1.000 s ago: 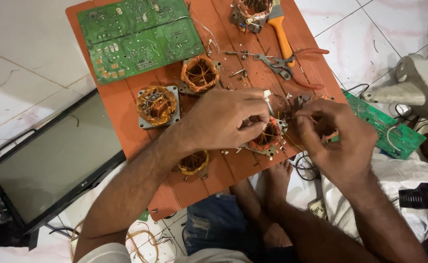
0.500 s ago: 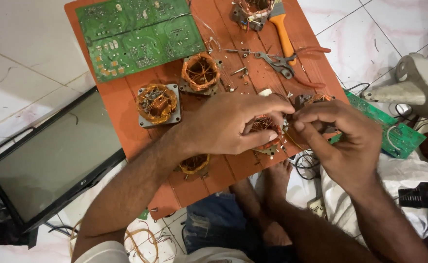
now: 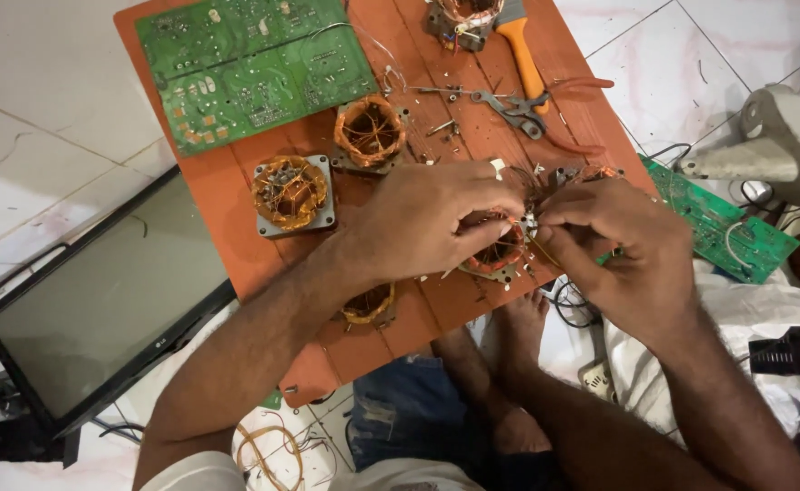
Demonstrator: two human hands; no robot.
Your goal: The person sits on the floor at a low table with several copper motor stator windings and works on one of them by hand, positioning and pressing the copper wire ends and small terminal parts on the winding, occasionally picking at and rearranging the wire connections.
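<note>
Two bare hands meet over the near right part of an orange wooden tabletop [image 3: 236, 227], seen from the head camera looking straight down. The left hand [image 3: 427, 218] lies palm down over a copper-wound motor coil [image 3: 500, 253], its grip clenched around the coil's upper edge with the fingertips curled onto the winding. The right hand [image 3: 623, 245] comes in from the right, its grip pinched tight on a small metal piece and thin wire at the coil's right rim, just where the two hands touch. The coil itself sits on the tabletop near its front edge, mostly hidden under the left hand.

Three more wound coils lie on the same board: one in a square grey frame [image 3: 292, 193] to the left, one round one [image 3: 369, 132] behind it, and a smaller one [image 3: 368, 305] at the near edge, partly under the left forearm. At the far left corner rests a large green circuit board [image 3: 254, 64]. At the far right lie pliers with red handles [image 3: 545, 114] beside an orange-handled tool [image 3: 520, 50]. A second green circuit board [image 3: 723, 223] lies on the floor to the right, and a flat black monitor [image 3: 100, 309] lies screen up on the white tiles to the left. Bare feet [image 3: 518, 336] show beneath the board's near edge.
</note>
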